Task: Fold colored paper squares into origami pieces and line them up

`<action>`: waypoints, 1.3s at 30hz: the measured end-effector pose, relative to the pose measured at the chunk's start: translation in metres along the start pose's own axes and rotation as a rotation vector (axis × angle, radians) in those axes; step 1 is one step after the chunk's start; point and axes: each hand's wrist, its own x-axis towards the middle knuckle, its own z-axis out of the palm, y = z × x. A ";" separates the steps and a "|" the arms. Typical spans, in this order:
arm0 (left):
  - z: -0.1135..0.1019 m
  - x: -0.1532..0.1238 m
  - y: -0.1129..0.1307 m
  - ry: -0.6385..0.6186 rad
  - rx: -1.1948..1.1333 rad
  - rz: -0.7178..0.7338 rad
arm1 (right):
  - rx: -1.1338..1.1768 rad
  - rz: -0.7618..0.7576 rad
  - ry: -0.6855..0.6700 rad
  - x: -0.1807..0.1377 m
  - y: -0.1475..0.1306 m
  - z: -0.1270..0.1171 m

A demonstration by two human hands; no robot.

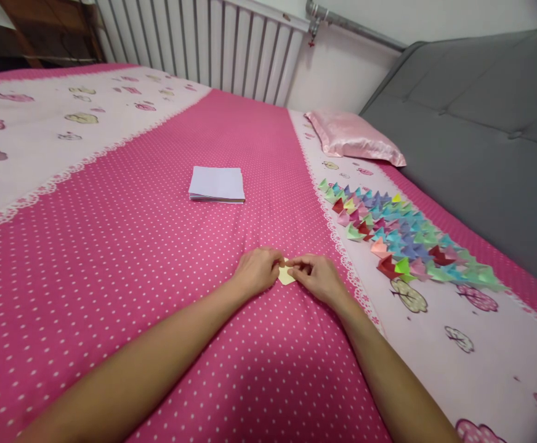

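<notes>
A small pale yellow folded paper piece [286,276] lies on the pink dotted bedspread [157,258] between my two hands. My left hand [255,271] has its fingers curled and pinches the paper's left edge. My right hand [318,277] is closed too, pinching the paper from the right side. Most of the paper is hidden under my fingers. Both forearms reach in from the bottom of the view.
A stack of paper sheets [217,184] lies farther up the bed. Several coloured folded paper shapes [398,237] are laid in rows to the right. A pink pillow [354,136] sits by the grey headboard [481,135]. A white radiator [204,43] stands behind.
</notes>
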 end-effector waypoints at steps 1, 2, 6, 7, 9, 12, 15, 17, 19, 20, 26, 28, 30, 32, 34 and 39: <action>0.000 0.000 0.000 -0.001 0.001 -0.006 | -0.018 -0.006 -0.001 0.000 -0.001 0.000; 0.000 0.001 0.000 -0.002 0.004 -0.013 | -0.039 -0.012 0.002 -0.001 -0.002 0.000; 0.001 0.003 0.002 -0.012 0.023 -0.070 | -0.111 0.000 0.050 -0.001 -0.003 0.006; 0.001 0.003 0.002 -0.016 0.027 -0.089 | -0.124 0.011 0.063 -0.001 -0.004 0.007; 0.002 0.005 0.004 -0.025 0.026 -0.132 | -0.138 0.035 0.075 -0.001 -0.005 0.011; 0.002 0.007 0.005 -0.046 0.001 -0.199 | -0.131 0.080 0.075 -0.001 -0.006 0.013; 0.002 0.009 0.006 -0.068 -0.039 -0.249 | -0.089 0.122 0.058 0.001 -0.005 0.013; 0.001 0.010 0.006 -0.077 -0.066 -0.276 | -0.045 0.137 0.051 0.001 -0.002 0.013; 0.001 0.010 0.006 -0.079 -0.099 -0.292 | 0.018 0.140 0.042 0.002 0.002 0.013; 0.000 0.011 0.005 -0.080 -0.116 -0.294 | 0.054 0.138 0.034 0.002 0.003 0.013; 0.000 0.011 0.003 -0.098 -0.180 -0.277 | 0.234 0.111 -0.037 0.002 0.003 0.011; 0.000 0.011 0.001 -0.095 -0.179 -0.261 | 0.230 0.100 -0.075 0.000 -0.001 0.006; 0.000 0.010 -0.003 -0.090 -0.171 -0.216 | 0.194 0.075 -0.120 -0.001 -0.002 0.001; -0.002 0.009 -0.007 -0.099 -0.170 -0.147 | 0.150 0.032 -0.164 -0.002 -0.001 -0.005; -0.005 0.008 -0.011 -0.133 -0.188 -0.066 | 0.107 -0.028 -0.178 -0.002 0.002 -0.008; -0.013 0.003 -0.016 -0.133 -0.219 0.141 | -0.010 -0.229 -0.074 0.000 0.007 -0.011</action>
